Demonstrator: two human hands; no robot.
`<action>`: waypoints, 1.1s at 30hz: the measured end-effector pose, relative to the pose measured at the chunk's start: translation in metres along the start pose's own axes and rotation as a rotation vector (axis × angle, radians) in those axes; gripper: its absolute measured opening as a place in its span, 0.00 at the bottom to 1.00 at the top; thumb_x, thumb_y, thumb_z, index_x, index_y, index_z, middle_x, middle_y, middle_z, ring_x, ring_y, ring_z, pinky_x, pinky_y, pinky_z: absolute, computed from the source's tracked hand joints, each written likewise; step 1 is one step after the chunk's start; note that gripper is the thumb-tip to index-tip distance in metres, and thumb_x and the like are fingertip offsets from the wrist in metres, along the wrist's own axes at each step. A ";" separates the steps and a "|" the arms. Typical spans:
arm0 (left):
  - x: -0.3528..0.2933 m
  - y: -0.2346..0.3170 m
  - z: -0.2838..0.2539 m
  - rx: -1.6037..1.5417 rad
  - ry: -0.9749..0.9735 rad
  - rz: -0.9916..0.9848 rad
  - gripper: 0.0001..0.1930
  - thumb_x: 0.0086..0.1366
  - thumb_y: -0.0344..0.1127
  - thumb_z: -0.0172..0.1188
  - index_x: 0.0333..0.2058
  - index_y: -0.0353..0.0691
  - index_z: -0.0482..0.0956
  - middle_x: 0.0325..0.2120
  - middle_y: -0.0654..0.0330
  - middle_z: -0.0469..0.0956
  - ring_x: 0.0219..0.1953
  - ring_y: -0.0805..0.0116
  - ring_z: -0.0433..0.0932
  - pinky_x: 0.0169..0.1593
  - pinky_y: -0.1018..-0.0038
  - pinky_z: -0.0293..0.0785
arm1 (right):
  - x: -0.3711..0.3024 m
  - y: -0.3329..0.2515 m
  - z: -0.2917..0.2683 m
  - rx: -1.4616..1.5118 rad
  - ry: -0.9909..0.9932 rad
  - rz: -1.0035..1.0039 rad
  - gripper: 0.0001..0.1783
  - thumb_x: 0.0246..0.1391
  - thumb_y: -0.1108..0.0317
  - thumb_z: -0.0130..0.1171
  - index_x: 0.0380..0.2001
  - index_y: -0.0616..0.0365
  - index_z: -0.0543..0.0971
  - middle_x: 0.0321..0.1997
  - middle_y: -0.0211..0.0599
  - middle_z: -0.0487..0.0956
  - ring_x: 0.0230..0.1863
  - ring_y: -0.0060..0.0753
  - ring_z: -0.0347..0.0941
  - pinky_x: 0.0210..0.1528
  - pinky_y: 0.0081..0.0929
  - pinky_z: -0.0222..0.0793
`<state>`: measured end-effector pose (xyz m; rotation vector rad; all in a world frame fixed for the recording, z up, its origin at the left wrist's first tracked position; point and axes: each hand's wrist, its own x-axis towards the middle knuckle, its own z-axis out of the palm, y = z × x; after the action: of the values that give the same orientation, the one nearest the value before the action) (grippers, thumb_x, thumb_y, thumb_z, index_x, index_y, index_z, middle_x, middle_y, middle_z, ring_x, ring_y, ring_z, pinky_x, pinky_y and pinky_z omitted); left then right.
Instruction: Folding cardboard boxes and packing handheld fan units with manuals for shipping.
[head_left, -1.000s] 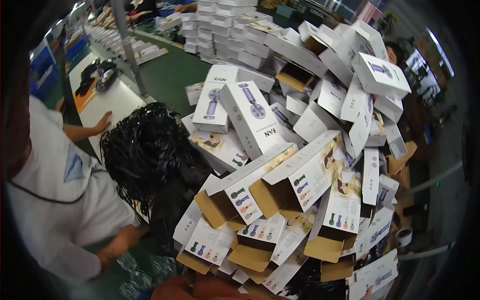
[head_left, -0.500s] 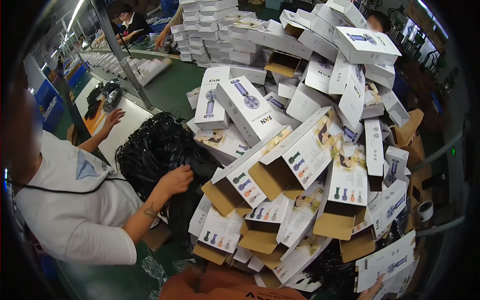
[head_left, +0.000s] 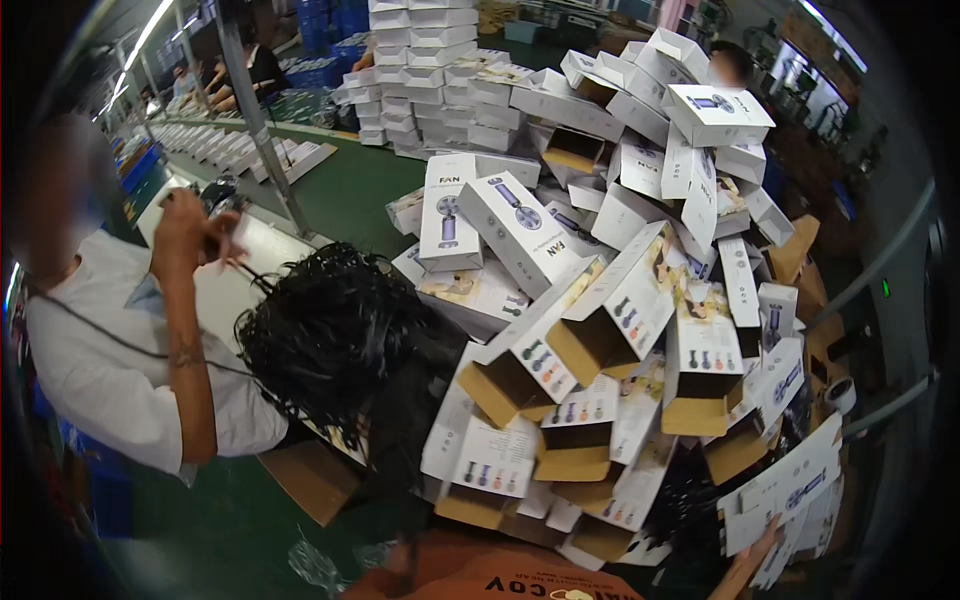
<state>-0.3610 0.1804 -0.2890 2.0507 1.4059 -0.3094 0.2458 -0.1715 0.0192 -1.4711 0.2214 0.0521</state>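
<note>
On my feed, the heap of white boxes (head_left: 640,300) rises ahead and left of my right hand (head_left: 755,558); the tangle of black strips (head_left: 325,330) sits farther left. The flat-looking cartons (head_left: 790,482) are in that hand, fingers gripping their near edge. My left hand is out of frame, so I can't tell its state. I'd pinch the cartons evenly and steer clear of the brown flap (head_left: 738,455) just ahead-left, which could snag.
</note>
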 end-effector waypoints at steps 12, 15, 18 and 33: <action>0.089 -0.028 -0.128 -0.126 -0.356 0.080 0.18 0.48 0.40 0.59 0.40 0.41 0.77 0.38 0.50 0.75 0.41 0.51 0.74 0.42 0.56 0.71 | -0.072 -0.049 0.057 0.260 -0.045 0.078 0.26 0.56 0.57 0.55 0.52 0.62 0.68 0.48 0.42 0.75 0.46 0.40 0.73 0.49 0.36 0.70; 0.074 -0.025 -0.155 -0.213 -0.365 0.042 0.18 0.47 0.39 0.60 0.39 0.40 0.78 0.36 0.51 0.77 0.40 0.52 0.75 0.42 0.56 0.71 | -0.033 -0.064 0.023 -0.031 0.108 -0.035 0.25 0.53 0.55 0.58 0.47 0.63 0.71 0.42 0.40 0.76 0.39 0.35 0.75 0.41 0.31 0.73; 0.077 -0.009 -0.204 -0.291 -0.425 0.069 0.18 0.46 0.38 0.61 0.38 0.39 0.78 0.34 0.52 0.78 0.40 0.53 0.76 0.41 0.57 0.70 | -0.012 -0.068 0.026 -0.196 0.115 -0.049 0.24 0.50 0.52 0.59 0.41 0.62 0.76 0.36 0.38 0.77 0.35 0.31 0.75 0.37 0.26 0.73; 0.022 0.186 -0.363 0.063 -0.262 -0.016 0.14 0.50 0.48 0.61 0.28 0.44 0.82 0.27 0.55 0.80 0.35 0.53 0.79 0.39 0.61 0.74 | 0.060 -0.121 0.089 0.283 -0.241 -0.120 0.26 0.56 0.55 0.54 0.52 0.61 0.68 0.51 0.38 0.71 0.52 0.34 0.67 0.54 0.31 0.64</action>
<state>-0.2391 0.3745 0.0491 1.9663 1.2662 -0.6122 0.3357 -0.1018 0.1342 -1.1811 -0.0545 0.0963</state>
